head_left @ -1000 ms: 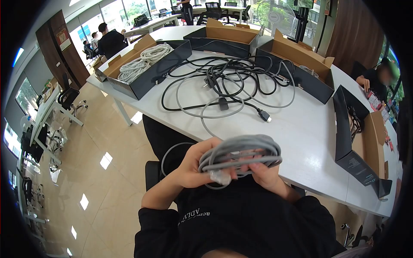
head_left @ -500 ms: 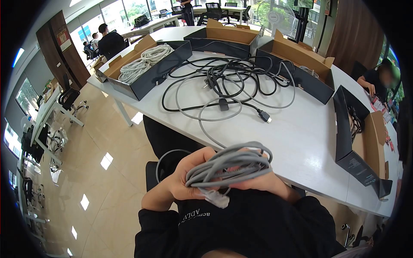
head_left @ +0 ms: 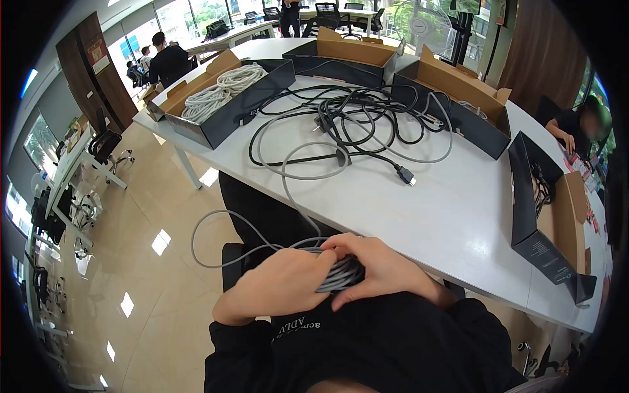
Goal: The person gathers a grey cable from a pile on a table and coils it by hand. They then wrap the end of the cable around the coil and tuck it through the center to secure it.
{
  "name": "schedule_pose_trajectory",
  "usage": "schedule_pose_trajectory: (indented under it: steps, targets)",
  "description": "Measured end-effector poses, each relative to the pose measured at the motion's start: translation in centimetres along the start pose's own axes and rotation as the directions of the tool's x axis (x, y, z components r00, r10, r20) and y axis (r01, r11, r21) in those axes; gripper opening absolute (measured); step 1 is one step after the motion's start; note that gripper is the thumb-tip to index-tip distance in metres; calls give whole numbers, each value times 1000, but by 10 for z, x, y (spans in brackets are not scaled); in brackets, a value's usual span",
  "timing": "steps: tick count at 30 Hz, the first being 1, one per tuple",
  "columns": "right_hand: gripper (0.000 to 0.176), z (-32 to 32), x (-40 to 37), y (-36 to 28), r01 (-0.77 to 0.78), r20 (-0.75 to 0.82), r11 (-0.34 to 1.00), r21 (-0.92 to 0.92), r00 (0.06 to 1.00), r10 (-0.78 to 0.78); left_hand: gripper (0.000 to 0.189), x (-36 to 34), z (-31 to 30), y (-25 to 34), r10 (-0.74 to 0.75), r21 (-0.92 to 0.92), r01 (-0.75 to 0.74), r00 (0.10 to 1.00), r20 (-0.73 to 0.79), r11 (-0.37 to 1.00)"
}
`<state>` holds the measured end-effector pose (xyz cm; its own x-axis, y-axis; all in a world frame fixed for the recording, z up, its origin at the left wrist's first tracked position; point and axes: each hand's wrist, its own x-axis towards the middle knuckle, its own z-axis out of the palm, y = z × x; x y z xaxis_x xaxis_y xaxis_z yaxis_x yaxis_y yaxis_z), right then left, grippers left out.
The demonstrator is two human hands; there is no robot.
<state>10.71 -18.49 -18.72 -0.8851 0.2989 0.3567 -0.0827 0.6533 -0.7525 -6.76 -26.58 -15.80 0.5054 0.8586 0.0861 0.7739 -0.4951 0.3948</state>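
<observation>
Now: the fingers (head_left: 316, 263) of our left hand (head_left: 282, 283) are curled shut over the left side of a coiled grey round cable (head_left: 342, 275). Our right hand (head_left: 377, 272) closes on the same coil from the other side, its fingers (head_left: 347, 243) lying across the top of the windings. The coil is pressed between both palms, held low against our black sweatshirt (head_left: 367, 347) and just below the near edge of the white worktop (head_left: 452, 216). Only a short stretch of windings shows between the hands.

A loose grey run of the cable (head_left: 284, 180) leaves the coil. One part of it swings out to our left in a wide loop over the tiled floor (head_left: 164, 196). Another part climbs over the worktop edge and curves towards a tangle of black and grey cables (head_left: 357, 114) lying mid-worktop. A black plug (head_left: 405, 175) lies at the tangle's near-right side.

Beyond the tangle stand open cardboard boxes with black outer walls. The far-left box (head_left: 226, 121) holds white coiled cords (head_left: 219, 92). Another box (head_left: 534, 216) stands on its side at the right edge. A second person (head_left: 580, 124) sits at the far right of the worktop.
</observation>
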Motion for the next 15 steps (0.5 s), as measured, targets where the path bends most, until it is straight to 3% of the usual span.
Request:
schedule_pose_trajectory:
  steps: [7,8,11,14,15]
  targets:
    - [63,7,-6,7,-60,-21,984,-170,998,57,32,5,5,14,-75,62,84,988,-132,995]
    - [62,7,-6,6,4,-84,979,-204,996,-22,32,5,3,15,-71,59,81,985,-155,995]
    - [57,5,-6,1,134,-232,943,-304,950,-210,42,7,-8,18,147,69,-131,928,-343,989]
    - [45,-1,-13,-1,138,-329,925,-354,907,-262,56,1,-15,25,-28,-100,-29,850,-526,995]
    - [44,-2,-15,0,147,-388,943,-299,884,-261,57,0,-15,21,-12,-46,-16,828,-561,999]
